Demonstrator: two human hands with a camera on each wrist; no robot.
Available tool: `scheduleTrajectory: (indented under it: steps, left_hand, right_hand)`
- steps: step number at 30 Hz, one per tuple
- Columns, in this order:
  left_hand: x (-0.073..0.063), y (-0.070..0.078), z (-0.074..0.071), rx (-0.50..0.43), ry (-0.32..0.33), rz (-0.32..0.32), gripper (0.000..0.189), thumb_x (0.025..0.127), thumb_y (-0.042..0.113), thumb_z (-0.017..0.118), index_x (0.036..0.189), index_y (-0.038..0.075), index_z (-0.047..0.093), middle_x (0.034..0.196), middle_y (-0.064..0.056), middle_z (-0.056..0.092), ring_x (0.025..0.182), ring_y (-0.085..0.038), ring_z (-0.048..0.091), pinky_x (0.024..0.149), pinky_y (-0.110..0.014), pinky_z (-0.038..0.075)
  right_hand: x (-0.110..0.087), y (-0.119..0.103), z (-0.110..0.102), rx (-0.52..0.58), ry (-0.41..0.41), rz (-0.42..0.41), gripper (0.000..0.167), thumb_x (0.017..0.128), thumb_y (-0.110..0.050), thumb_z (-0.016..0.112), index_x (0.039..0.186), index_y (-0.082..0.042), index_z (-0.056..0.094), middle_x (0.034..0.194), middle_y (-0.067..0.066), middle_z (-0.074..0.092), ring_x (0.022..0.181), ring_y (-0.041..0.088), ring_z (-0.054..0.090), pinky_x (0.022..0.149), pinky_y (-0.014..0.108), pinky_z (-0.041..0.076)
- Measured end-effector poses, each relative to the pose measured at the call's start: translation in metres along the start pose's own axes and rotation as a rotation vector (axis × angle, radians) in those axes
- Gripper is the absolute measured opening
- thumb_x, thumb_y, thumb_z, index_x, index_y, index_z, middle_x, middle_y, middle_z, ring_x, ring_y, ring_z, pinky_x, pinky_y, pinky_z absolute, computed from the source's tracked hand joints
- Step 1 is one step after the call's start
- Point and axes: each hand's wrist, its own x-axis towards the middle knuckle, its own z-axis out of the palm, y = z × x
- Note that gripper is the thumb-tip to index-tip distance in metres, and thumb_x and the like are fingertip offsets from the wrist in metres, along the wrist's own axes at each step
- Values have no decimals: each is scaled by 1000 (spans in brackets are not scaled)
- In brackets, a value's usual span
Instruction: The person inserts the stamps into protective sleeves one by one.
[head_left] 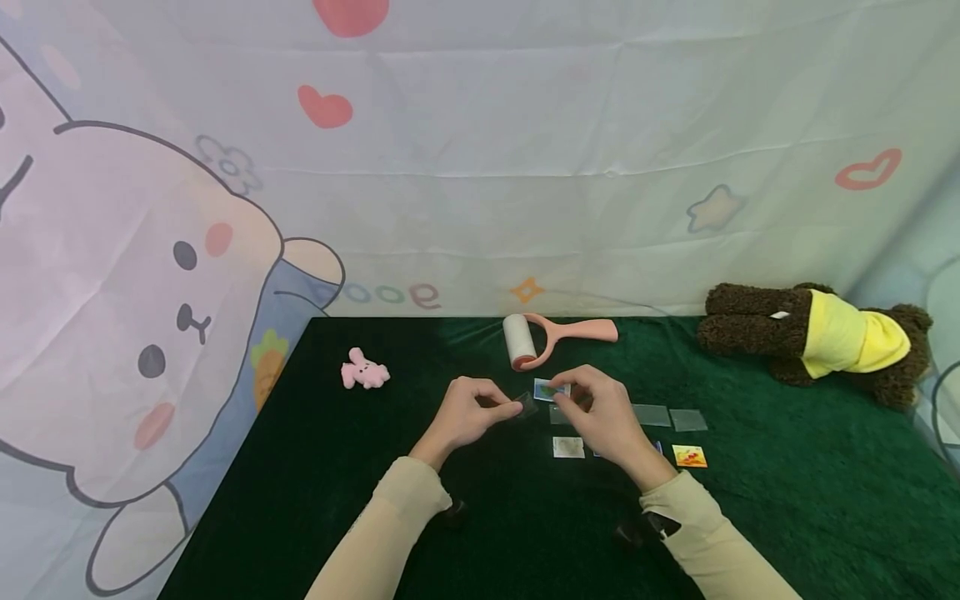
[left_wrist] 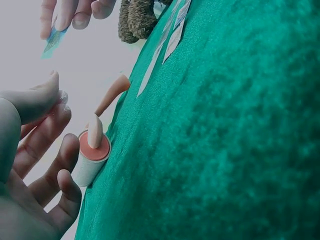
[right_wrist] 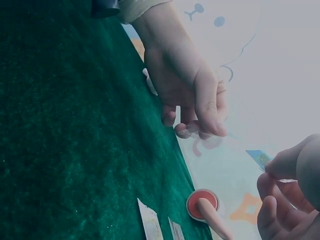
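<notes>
My left hand (head_left: pixel 468 410) pinches a small clear plastic sleeve (head_left: pixel 527 406) between thumb and fingertips, raised over the green cloth. Facing it from the right, my right hand (head_left: pixel 598 410) pinches a small blue and green picture card (head_left: pixel 542 389) by its edge. In the right wrist view the card (right_wrist: pixel 257 157) and the see-through sleeve (right_wrist: pixel 202 134) hang a short gap apart. Beneath and beside my right hand lie more clear sleeves (head_left: pixel 651 415) in a row. A pale card (head_left: pixel 568 447) and a yellow-orange card (head_left: pixel 689 456) lie in front of them; another card is mostly hidden by that hand.
A lint roller (head_left: pixel 519 342) with a pink handle lies near the table's back edge. To the left sits a small pink plush toy (head_left: pixel 364 369). A brown teddy bear (head_left: pixel 757 325) in a yellow top lies at the back right. A printed curtain (head_left: pixel 480 208) hangs behind.
</notes>
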Motion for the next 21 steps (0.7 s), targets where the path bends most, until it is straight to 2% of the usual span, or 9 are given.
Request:
scheduleTrajectory:
  steps: [8, 21]
  left_hand:
    - [0, 1, 0, 7, -1, 11, 13, 94, 32, 81, 82, 26, 81, 81, 9, 71, 83, -18, 63, 78, -38, 53]
    - [0, 1, -1, -14, -27, 16, 14, 95, 31, 80, 83, 25, 80, 82, 8, 72, 80, -17, 64, 77, -37, 54]
  right_hand:
    - [1, -3, -1, -3, 1, -10, 17, 96, -4, 75, 110, -14, 76, 101, 0, 68, 81, 13, 58, 71, 28, 56]
    - [-1, 0, -1, 7, -53, 8, 17, 96, -3, 75, 107, -15, 76, 106, 0, 72, 86, 15, 62, 77, 33, 58]
